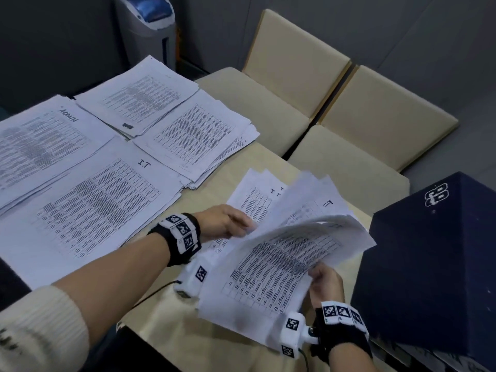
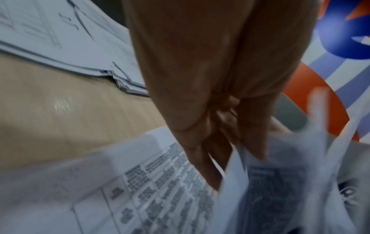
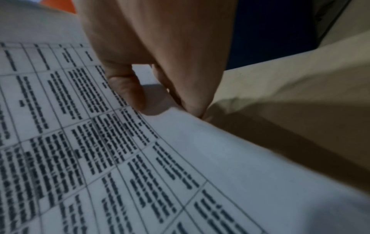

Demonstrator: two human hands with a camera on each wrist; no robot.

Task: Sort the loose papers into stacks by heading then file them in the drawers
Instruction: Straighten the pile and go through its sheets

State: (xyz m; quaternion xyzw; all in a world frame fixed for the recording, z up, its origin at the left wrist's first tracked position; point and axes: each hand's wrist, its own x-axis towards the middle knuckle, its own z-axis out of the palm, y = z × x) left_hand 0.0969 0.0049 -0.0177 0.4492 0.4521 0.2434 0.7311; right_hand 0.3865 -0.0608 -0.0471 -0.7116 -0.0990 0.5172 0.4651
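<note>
My right hand [image 1: 315, 272] pinches the near right edge of a curved bundle of printed table sheets [image 1: 281, 264] held above the table; thumb and fingers pinch the same bundle [image 3: 140, 158] in the right wrist view. My left hand [image 1: 245, 226] grips the bundle's left edge, its fingers [image 2: 200, 158] slid among the sheets. More loose sheets [image 1: 255, 194] lie fanned on the table beneath, some headed "IT". Sorted stacks lie to the left: an "IT" stack [image 1: 102, 205], an "Admin" stack [image 1: 40, 140] and two further stacks [image 1: 142, 95] [image 1: 198, 132].
A dark blue box-like unit [image 1: 434, 264] stands close on the right of the held papers. Beige chairs [image 1: 295, 63] are pushed in at the far side of the light wood table [image 1: 166, 326]. A water dispenser [image 1: 147, 25] stands at the back.
</note>
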